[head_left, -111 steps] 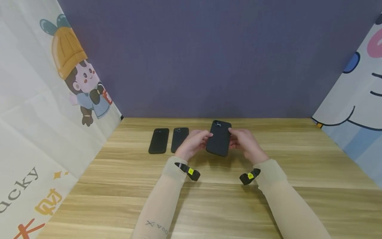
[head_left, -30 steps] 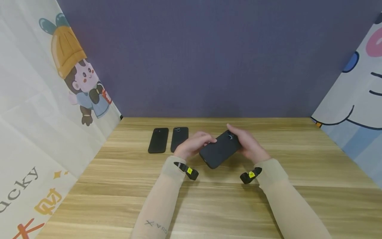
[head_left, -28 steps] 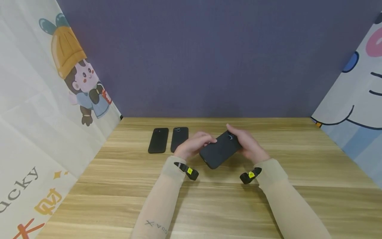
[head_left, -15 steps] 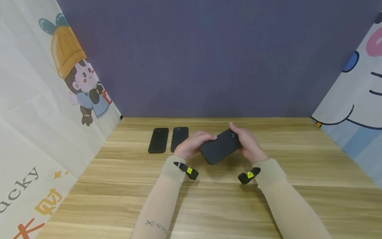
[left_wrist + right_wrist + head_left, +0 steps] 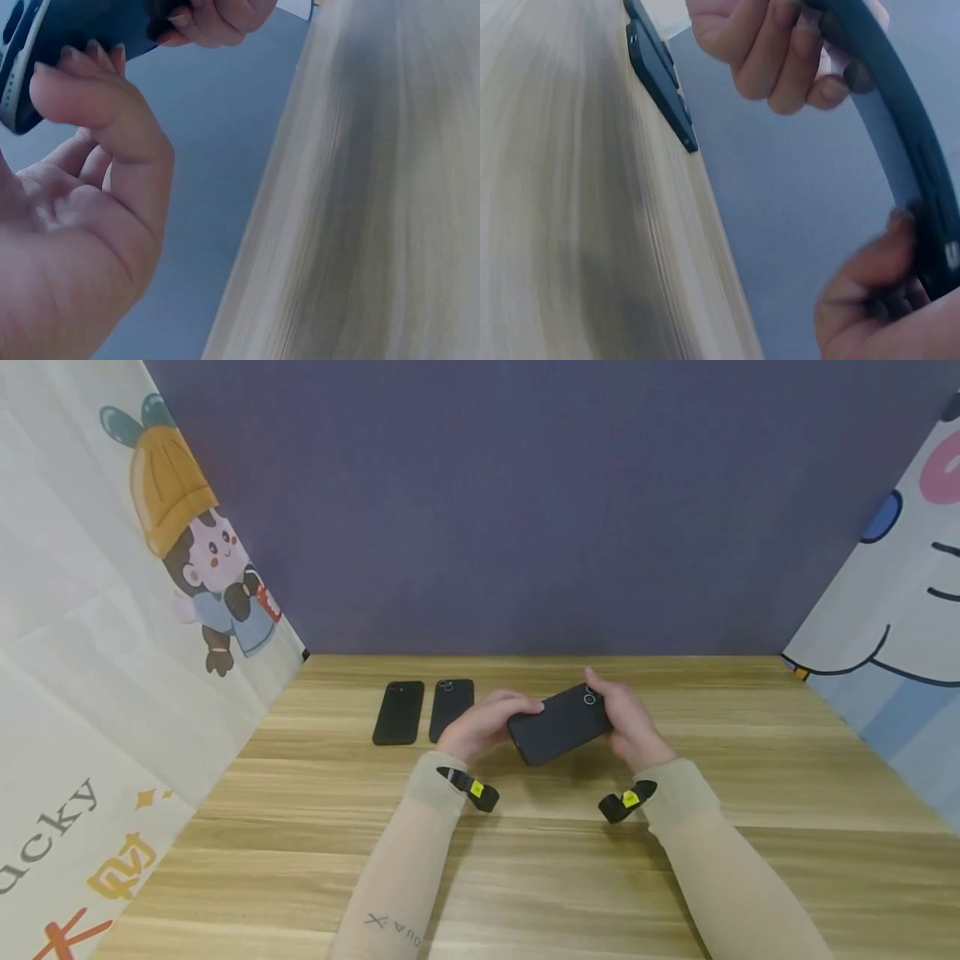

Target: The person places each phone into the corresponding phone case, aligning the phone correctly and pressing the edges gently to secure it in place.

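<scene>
Just above the table, a dark smartphone in a black case (image 5: 562, 725) is held slantwise in both hands, its back with ringed camera lenses turned up. My left hand (image 5: 483, 722) pinches its left end, thumb on the back and fingers underneath. My right hand (image 5: 628, 722) grips the camera end, thumb along the far edge. In the right wrist view the case (image 5: 907, 112) looks bowed along its side. In the left wrist view, small holes show along the phone's edge (image 5: 21, 67). Whether case and phone are partly apart, I cannot tell.
Two more dark phone-shaped items lie side by side, left of my hands: a black one (image 5: 398, 713) and a second with lens rings (image 5: 452, 703), partly hidden by my left hand. A wooden table (image 5: 300, 827) meets a purple-grey panel (image 5: 480, 510) behind.
The phone has turned from nearly upright to a sideways slant between my hands. Lately it has risen slightly and shifted right, and its lens rings show more clearly. The other two items have not moved.
</scene>
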`<state>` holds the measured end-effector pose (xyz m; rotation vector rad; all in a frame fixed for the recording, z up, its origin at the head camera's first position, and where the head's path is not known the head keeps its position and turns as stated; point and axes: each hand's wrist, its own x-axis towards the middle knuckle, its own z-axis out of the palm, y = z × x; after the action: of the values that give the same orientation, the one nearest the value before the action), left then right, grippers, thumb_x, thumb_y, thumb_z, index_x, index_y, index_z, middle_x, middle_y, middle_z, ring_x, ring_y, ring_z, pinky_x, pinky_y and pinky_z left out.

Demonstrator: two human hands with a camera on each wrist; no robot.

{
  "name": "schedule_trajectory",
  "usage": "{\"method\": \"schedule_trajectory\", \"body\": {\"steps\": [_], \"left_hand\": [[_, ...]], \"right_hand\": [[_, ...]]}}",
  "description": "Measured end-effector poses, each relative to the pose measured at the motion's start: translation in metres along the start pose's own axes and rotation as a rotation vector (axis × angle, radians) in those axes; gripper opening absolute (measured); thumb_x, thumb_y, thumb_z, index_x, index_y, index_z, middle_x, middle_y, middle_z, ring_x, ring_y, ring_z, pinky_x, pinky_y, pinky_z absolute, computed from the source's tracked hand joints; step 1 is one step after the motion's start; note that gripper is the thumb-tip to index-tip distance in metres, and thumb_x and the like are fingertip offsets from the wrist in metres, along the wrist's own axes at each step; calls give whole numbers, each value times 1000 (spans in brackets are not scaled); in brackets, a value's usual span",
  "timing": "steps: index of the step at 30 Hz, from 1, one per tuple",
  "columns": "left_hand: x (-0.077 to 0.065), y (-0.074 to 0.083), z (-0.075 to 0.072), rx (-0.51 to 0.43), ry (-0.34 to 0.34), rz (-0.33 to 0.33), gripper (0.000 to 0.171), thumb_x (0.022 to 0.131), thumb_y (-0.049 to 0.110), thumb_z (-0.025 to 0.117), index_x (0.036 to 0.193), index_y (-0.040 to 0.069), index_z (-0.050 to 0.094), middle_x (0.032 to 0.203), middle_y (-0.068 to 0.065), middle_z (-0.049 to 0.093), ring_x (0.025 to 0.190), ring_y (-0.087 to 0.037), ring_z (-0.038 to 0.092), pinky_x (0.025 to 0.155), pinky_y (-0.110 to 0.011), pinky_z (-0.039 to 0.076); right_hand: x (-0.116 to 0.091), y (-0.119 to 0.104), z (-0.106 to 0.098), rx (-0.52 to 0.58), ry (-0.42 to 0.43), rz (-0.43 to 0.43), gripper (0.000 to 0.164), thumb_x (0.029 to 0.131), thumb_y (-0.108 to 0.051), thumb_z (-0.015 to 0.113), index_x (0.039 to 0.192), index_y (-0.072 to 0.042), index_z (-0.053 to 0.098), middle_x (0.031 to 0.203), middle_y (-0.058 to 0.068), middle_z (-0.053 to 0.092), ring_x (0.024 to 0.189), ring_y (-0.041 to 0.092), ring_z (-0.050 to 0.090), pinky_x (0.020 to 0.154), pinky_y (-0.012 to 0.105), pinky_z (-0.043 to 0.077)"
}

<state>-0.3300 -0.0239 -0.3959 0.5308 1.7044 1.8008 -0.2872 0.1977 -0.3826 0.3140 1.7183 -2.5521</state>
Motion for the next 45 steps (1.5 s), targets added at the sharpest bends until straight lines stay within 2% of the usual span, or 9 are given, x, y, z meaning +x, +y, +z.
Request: {"method": "schedule_trajectory", "body": {"steps": [7,13,17,25,33,38,45], "left_hand": [[0,1,0,-29,67,29,18,92,20,66,90,3,73,85,-5,68,78,-16,65,79,-31,55],[-3,3,-3,-104,134,27,12,87,17,69,88,5,72,87,-6,67,78,-17,65,77,-30,55],[-2,3,-3,-119,134,22,11,88,16,69,88,5,71,87,-6,67,77,-17,65,76,-30,56],[-2,4,-2,-139,120,33,12,89,15,67,90,5,71,88,-6,67,74,-16,66,72,-28,56],[1,5,-3,-201,161,53,21,96,19,64,103,0,67,96,-8,66,77,-15,66,68,-26,55],[0,5,-5,-189,243,61,24,96,24,68,103,1,69,89,-6,67,69,-12,63,62,-24,52],[3,2,-7,-112,342,103,20,93,22,68,92,2,72,82,-3,65,61,-10,59,57,-23,48]], "right_hand": [[-1,-1,-4,-87,-51,60,33,102,-39,62,99,-6,59,77,-1,66,65,12,69,65,26,58],[-1,-3,-4,-99,-104,61,30,104,-34,59,107,-4,58,80,0,69,66,13,71,67,26,58],[-2,-3,-4,-100,-111,45,25,105,-28,57,105,-3,59,78,1,70,64,13,71,64,24,58],[0,-1,0,-70,-35,17,20,103,-25,60,94,-7,59,71,-3,65,57,10,67,56,21,54],[-2,-3,2,46,50,27,22,103,-28,60,107,-7,52,78,-3,64,62,9,67,57,22,53],[-1,-3,1,74,87,16,20,103,-27,60,108,-9,54,82,-3,63,66,9,67,59,23,54],[-1,-1,2,-14,79,5,24,103,-30,60,109,-8,53,81,-4,63,65,8,65,57,22,51]]}}
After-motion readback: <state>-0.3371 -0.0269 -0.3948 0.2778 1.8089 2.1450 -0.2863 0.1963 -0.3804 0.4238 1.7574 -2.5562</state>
